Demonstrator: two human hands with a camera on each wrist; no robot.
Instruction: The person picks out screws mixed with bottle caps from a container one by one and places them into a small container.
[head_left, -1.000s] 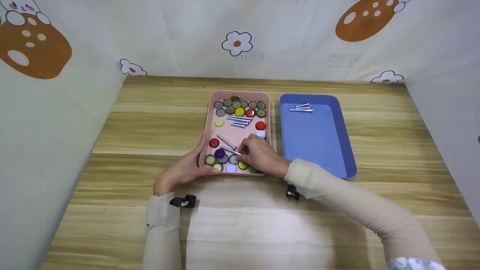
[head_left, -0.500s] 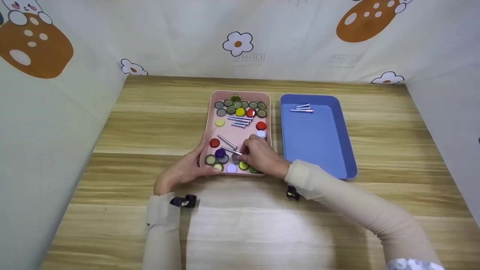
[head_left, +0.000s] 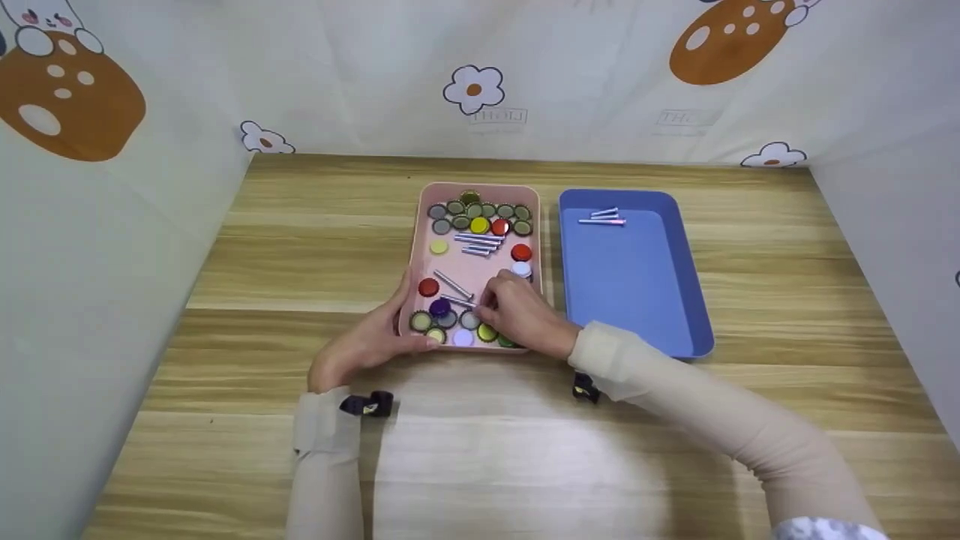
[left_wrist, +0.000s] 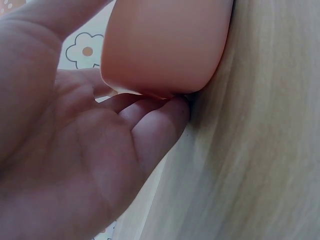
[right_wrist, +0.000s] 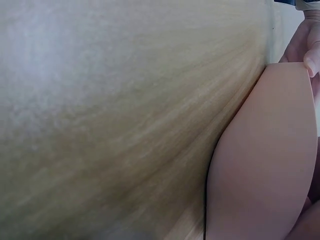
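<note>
My left hand (head_left: 367, 341) grips the near left corner of the pink tray (head_left: 413, 262), thumb at the near rim and the other fingers along the left wall. In the left wrist view its fingers curl against the foot of the tray wall (left_wrist: 165, 50). Inside the tray, my right hand (head_left: 520, 311) pinches the right end of a silver screw (head_left: 456, 301). Another screw (head_left: 453, 284) lies just beyond it. Close by are a purple bottle cap (head_left: 439, 307) and a red one (head_left: 428, 287). The right fingertips are partly hidden.
Several more screws (head_left: 480, 241) lie in a row among bottle caps at the tray's far end. To the right stands a blue tray (head_left: 630, 300) with a few screws (head_left: 602, 218) at its far end. A patterned cloth (head_left: 585, 97) hangs behind the wooden table (head_left: 300, 247).
The pinched screw's right end has dipped slightly toward the tray floor. Both hands stay almost where they were, and the trays have not moved.
</note>
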